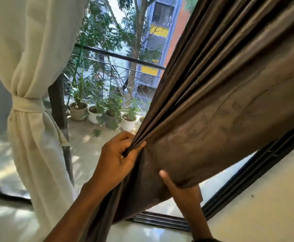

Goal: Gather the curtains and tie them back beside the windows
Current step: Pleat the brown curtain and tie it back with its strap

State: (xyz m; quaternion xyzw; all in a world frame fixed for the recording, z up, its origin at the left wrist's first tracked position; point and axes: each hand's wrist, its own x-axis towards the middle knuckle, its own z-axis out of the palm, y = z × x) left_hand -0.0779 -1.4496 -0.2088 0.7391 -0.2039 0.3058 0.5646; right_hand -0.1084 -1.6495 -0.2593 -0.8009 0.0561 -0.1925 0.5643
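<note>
At the glass balcony door, seen from the head camera:

1. Brown curtain (230, 102). Right side of the opening. It hangs from the upper right and is drawn slantwise down toward bottom centre. Its leading edge is folded into narrow pleats that converge at the left hand, and the rest spreads as a broad, creased panel. Not tied.

2. Left hand (118, 154). Centre of view, forearm entering from the bottom. The fingers are curled round the bunched pleats with the thumb laid across them, gripping the brown curtain.

3. Right hand (176, 186). Below and to the right of the left hand, at the panel's loose lower edge. The thumb lies on the near face of the cloth and the fingers are hidden behind it, so it appears to pinch the fabric, though the hold is not fully visible.

4. Cream curtain (29, 49). Left side of the opening, gathered and cinched by a matching cream band (26, 105) and flaring out again below it.

5. Door track (247, 180). Dark and ribbed, running under the brown curtain, with the glossy pale floor (151, 233) on the near side.

6. Beyond the glass: a row of potted plants (93, 114) in pale pots, standing on the balcony before a dark railing (121, 57). Trees and a building stand behind.
</note>
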